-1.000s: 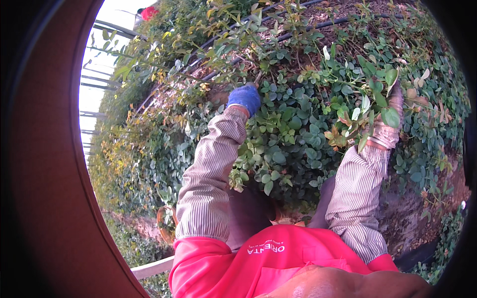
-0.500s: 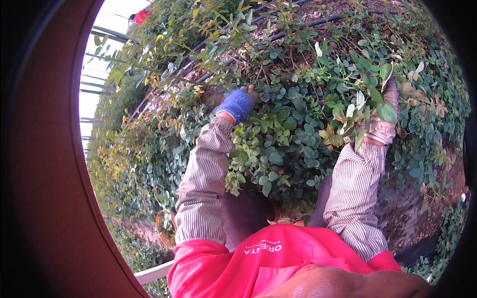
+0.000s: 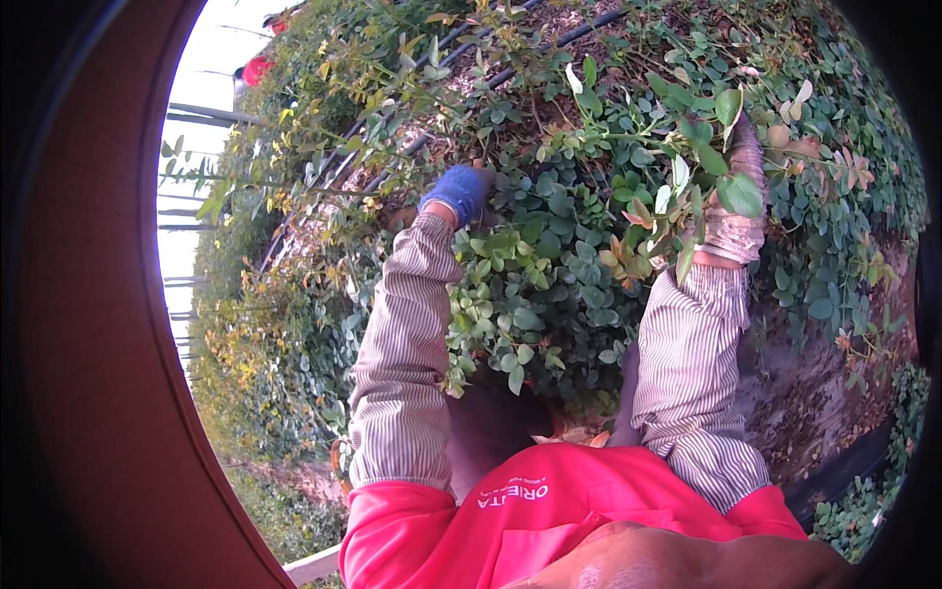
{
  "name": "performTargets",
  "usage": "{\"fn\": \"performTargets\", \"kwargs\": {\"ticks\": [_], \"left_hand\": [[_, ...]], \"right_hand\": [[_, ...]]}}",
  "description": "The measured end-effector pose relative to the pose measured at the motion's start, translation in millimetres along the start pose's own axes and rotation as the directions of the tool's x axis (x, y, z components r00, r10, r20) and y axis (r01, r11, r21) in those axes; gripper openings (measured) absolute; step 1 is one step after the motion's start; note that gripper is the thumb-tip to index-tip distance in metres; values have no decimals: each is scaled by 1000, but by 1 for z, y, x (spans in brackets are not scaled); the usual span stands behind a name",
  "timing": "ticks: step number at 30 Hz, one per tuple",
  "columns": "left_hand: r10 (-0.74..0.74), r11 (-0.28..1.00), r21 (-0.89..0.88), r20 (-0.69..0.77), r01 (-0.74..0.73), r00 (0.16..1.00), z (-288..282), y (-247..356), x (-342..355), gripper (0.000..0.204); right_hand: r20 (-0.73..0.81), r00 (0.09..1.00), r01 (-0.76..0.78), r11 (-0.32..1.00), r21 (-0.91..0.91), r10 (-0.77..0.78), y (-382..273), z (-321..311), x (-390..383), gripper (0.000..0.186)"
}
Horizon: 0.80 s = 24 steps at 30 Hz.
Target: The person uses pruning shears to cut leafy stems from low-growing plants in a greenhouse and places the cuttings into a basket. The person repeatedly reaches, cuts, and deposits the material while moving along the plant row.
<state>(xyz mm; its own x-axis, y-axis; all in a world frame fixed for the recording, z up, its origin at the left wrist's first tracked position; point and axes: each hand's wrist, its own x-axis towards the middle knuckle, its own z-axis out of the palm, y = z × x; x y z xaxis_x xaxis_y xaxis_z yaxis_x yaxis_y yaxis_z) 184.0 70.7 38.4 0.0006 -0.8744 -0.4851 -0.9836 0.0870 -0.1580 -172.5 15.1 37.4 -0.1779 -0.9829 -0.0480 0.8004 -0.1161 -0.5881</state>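
My left hand (image 3: pixel 461 192), in a blue glove with bare fingertips, reaches into the low leafy bushes (image 3: pixel 569 226). Leaves and shadow hide most of its fingers, so their grip is unclear. To the right, my right hand (image 3: pixel 736 201) wears a dirty pale glove and is partly covered by large green leaves. It seems closed around a leafy stem (image 3: pixel 708 157), whose leaves lie across the glove and hang by the wrist; the fingers themselves are mostly hidden. Striped sleeves cover both forearms.
Dark hoses (image 3: pixel 554 47) run through the bed beyond my hands. Bare soil (image 3: pixel 810 402) slopes down at the right. A brown round rim (image 3: pixel 340 459) shows beside my left sleeve, above a pale rail (image 3: pixel 314 566). Something red (image 3: pixel 257 71) stands far off at upper left.
The view has shifted, so the plants and hoses sit farther left. My right hand and the leaves over it have moved slightly left and up in the picture; the left hand stays among the foliage.
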Motion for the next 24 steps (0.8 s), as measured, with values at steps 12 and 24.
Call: {"fn": "performTargets", "kwargs": {"ticks": [12,24], "left_hand": [[-343,896,-260,106,359,933,24,18,5,71],[-79,966,-249,-8,74,997,29,128,-213,64]], "right_hand": [[17,1000,3,999,53,-4,-5,2,0,45],[60,998,-34,986,165,25,13,28,-29,45]]}}
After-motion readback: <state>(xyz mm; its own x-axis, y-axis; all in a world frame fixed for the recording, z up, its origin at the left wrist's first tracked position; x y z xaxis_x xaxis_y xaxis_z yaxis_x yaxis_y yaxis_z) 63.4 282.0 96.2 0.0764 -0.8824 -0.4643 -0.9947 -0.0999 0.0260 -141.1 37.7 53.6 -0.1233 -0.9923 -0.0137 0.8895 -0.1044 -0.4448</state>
